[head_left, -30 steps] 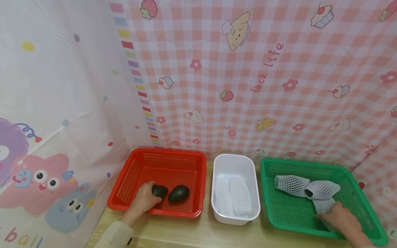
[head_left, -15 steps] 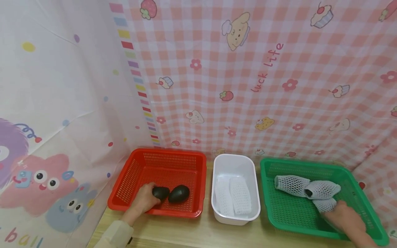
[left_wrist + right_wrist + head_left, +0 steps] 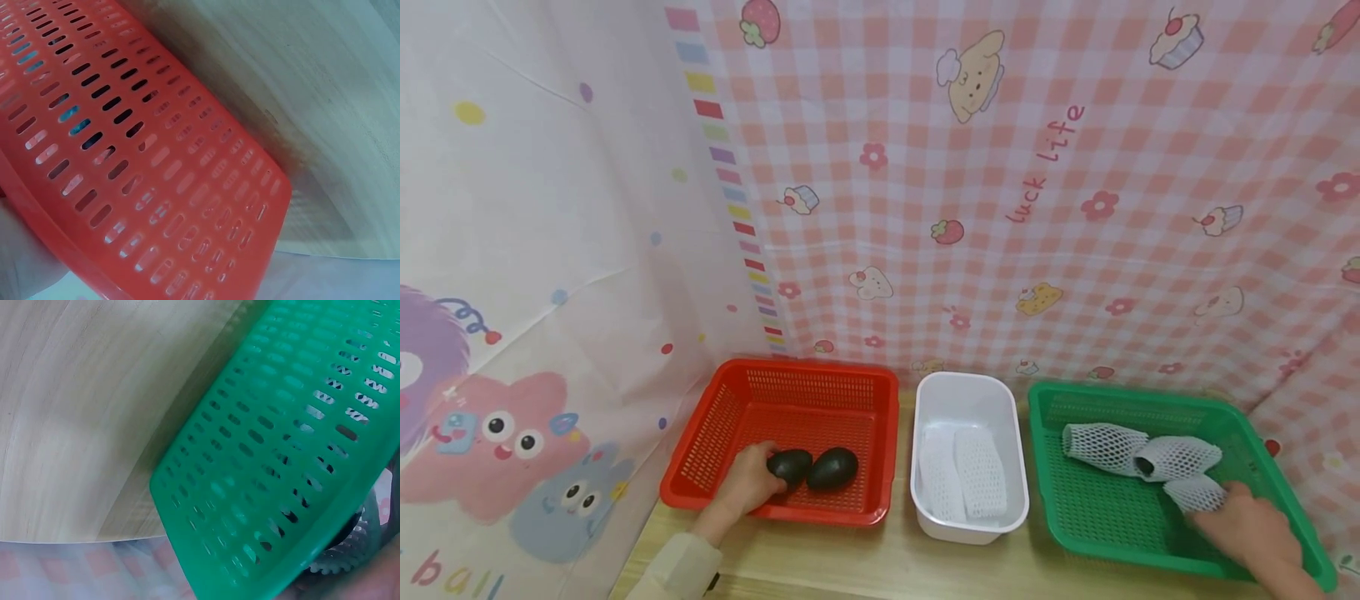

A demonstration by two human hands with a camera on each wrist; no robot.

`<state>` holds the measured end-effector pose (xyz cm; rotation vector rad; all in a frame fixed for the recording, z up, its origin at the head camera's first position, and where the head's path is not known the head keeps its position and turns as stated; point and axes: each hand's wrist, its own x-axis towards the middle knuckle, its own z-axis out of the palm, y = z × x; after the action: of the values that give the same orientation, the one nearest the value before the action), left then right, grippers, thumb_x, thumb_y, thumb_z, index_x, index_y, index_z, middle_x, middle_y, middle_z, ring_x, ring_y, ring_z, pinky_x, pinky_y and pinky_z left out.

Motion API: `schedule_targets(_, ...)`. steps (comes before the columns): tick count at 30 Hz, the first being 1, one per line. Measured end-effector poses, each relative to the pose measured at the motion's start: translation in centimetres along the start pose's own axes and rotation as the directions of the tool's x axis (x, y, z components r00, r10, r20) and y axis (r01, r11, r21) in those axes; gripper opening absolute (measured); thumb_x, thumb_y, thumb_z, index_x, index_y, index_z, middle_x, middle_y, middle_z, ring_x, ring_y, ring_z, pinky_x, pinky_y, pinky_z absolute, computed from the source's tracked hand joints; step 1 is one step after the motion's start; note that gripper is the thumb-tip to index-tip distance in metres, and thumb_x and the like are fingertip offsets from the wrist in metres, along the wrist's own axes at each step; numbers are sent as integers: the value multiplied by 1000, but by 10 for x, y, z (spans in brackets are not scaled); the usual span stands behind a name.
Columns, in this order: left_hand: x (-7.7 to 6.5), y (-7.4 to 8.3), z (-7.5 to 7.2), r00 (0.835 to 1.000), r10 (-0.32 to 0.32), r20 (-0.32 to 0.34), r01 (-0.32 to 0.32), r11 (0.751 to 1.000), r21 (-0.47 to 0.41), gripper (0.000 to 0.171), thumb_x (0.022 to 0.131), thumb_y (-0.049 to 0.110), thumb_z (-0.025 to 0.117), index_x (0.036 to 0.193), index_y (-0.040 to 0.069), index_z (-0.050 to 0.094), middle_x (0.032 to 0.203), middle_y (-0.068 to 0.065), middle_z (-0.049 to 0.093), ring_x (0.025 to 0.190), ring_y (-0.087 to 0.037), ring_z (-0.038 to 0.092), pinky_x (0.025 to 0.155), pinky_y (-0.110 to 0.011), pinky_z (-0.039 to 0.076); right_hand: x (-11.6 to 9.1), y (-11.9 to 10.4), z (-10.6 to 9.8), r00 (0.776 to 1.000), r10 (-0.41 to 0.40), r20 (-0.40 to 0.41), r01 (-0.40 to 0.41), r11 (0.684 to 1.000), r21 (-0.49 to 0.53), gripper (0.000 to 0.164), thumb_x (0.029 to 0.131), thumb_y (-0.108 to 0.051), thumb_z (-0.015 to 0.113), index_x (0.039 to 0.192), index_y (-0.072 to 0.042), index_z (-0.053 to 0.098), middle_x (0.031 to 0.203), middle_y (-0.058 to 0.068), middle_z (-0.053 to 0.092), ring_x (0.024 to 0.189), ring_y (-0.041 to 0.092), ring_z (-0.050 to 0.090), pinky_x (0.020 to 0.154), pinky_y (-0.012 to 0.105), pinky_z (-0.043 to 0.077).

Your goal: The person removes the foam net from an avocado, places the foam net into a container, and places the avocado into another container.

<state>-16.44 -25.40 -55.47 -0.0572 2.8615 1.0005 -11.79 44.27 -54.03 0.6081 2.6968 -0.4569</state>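
In the head view my left hand (image 3: 747, 480) reaches into the red basket (image 3: 820, 372), its fingers and thumb around the left end of a dark avocado (image 3: 792, 467). A second dark avocado (image 3: 832, 469) lies right beside it. My right hand (image 3: 1251, 529) is in the green basket (image 3: 1120, 533), holding the right end of an avocado in a white foam net (image 3: 1195, 492); the hand hides that end. Two more netted pieces lie behind it, a left one (image 3: 1107, 448) and a right one (image 3: 1180, 458) with a dark end showing.
Between the baskets stands a white plastic tub (image 3: 970, 385) with flat white foam nets (image 3: 981, 473) in it. All three containers sit on a wooden table (image 3: 880, 567). A pink checked cloth (image 3: 910, 192) hangs behind, and a white printed cloth (image 3: 587, 208) on the left.
My right hand has moved a little to the right, and the netted avocado has turned and shifted with it. The avocado at my left hand has slid slightly right, toward the second one.
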Motion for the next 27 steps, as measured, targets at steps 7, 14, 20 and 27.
schedule_targets(7,-3,2,-2,1000,16,-5,-16,1000,-3,59,74,2,88,127,-11,65,118,-26,70,102,-35,68,83,-49,57,-13,-8,-4,996,23,-82,-23,1000,-3,98,83,-48,76,134,25,33,116,50,47,108,66,49,84,68,49)
schedule_targets(14,-9,3,-5,998,46,-33,-46,999,5,56,76,4,89,126,-9,67,122,-26,68,113,-42,65,91,-53,55,-22,-11,-6,984,-44,-174,45,999,-2,93,82,-40,79,130,27,37,114,50,48,108,65,49,91,70,45)
schedule_targets(20,-13,6,-8,995,77,-64,-77,997,-2,48,81,3,85,125,-9,67,122,-27,67,116,-45,63,95,-56,54,-27,-13,-6,970,-73,-234,79,997,16,88,81,-35,80,129,26,39,110,48,51,102,61,53,92,69,42)
schedule_targets(27,-17,9,-11,981,118,-157,-121,993,-9,43,88,6,79,127,-8,67,125,-27,66,120,-45,62,101,-59,50,-39,-23,-6,922,-136,-364,163,986,45,80,82,-30,81,130,22,44,116,49,49,105,64,49,89,72,42)
